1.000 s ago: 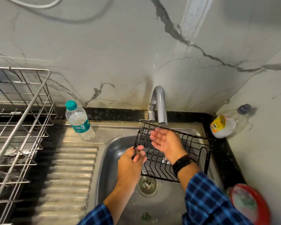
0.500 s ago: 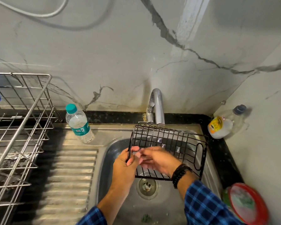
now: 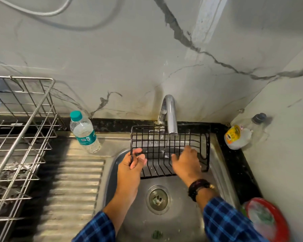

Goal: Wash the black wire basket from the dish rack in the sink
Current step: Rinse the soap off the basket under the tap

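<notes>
the black wire basket [image 3: 158, 146] is held over the steel sink [image 3: 184, 219], tilted up beneath the faucet [image 3: 171, 116], whose thin stream of water falls through its wires. the left hand [image 3: 131, 167] grips the basket's left edge, fingers curled round the wire. the right hand [image 3: 186, 163] lies inside the basket with fingers spread and loose against the wires, clasping nothing. a water bottle [image 3: 85, 134] stands between the sink and the metal dish rack [image 3: 19, 137].
</notes>
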